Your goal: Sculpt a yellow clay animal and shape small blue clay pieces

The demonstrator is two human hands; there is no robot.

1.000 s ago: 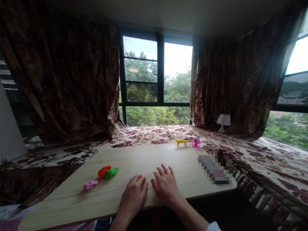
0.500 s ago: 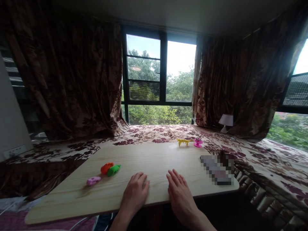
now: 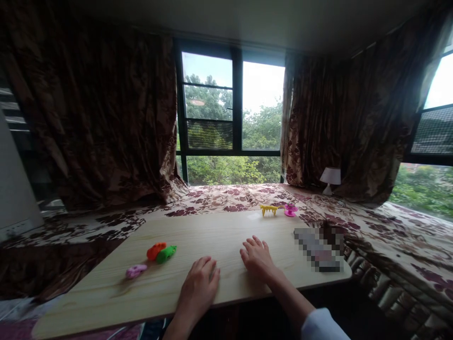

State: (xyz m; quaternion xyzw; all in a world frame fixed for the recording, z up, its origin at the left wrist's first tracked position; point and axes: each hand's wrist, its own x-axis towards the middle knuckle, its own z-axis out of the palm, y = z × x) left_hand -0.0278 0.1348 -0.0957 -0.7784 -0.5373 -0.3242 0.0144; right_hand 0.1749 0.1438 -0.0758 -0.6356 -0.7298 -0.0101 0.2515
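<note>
My left hand rests palm down near the front edge of the pale wooden table, fingers lightly bent and nothing seen in them. Farther forward, my right hand is over the tabletop with its fingers spread; its palm side is hidden. Left of my hands lie an orange toy, a green toy touching it, and a pink toy a little nearer me. A yellow animal-shaped toy stands on legs at the far edge, beside a bright pink toy.
A blurred-out dark flat object lies at the table's right end. Behind the table is a flower-patterned covered ledge with a small white lamp. Curtains hang beside the windows.
My right hand has moved forward from the table's front edge, its fingers spreading, and a pale sleeve now shows. My left hand has stayed almost still. The toys have not moved.
</note>
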